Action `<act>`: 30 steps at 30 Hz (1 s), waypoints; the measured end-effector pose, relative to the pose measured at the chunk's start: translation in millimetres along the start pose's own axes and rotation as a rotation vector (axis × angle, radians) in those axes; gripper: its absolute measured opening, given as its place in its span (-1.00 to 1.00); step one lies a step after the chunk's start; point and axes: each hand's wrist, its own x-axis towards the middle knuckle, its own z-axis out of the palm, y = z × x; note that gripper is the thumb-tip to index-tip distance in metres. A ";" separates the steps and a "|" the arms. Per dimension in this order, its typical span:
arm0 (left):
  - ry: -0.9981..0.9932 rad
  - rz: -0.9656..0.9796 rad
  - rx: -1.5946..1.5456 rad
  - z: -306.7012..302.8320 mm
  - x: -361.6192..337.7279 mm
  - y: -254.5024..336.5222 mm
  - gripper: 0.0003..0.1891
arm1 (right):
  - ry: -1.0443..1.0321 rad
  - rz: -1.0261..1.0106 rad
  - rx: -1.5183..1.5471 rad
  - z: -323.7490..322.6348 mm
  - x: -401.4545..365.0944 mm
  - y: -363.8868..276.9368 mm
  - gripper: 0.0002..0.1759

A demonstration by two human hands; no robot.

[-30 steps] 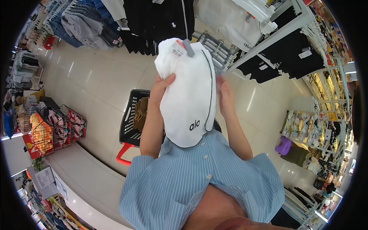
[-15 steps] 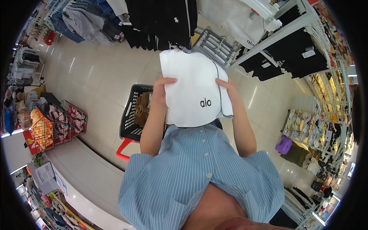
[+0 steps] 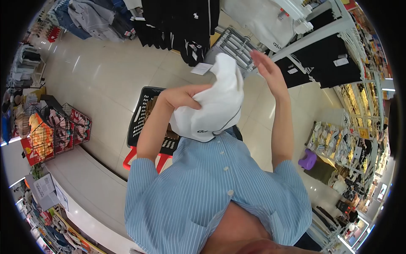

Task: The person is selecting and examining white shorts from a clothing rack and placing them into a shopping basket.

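Observation:
A white garment (image 3: pixel 220 101) with dark edging and partly folded black lettering hangs bunched in front of my chest. My left hand (image 3: pixel 184 96) grips its left side, thumb over the cloth and the other fingers partly hidden. A pale tag (image 3: pixel 201 68) sticks out beside the garment's upper part. Off to the right of the cloth, my right hand (image 3: pixel 267 70) is raised, its fingers stretched out and touching nothing.
Behind the garment stands a black basket cart (image 3: pixel 136 120) with red parts. Black clothes (image 3: pixel 177 21) hang ahead, near a grey rack (image 3: pixel 237 46). Wire bins (image 3: pixel 63 129) and a white counter (image 3: pixel 91 184) are at left; a purple stool (image 3: pixel 307 159) is at right.
My right hand has let go of the garment and moved up and right. The garment has gone from spread flat to bunched in my left hand, and a tag now shows.

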 end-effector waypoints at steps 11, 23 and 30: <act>-0.122 -0.047 0.198 18.0 1.5 27.6 -0.24 | -0.631 0.133 -0.121 -3.7 21.7 -57.6 -0.56; 0.845 0.239 0.142 -58.4 -66.9 -6.7 -0.64 | 0.239 -0.093 -0.368 -30.5 1.0 -117.8 -0.75; 1.058 0.665 -0.376 -45.8 -25.7 12.5 -0.79 | 0.218 -0.096 -0.343 -20.1 -15.2 -110.5 -0.73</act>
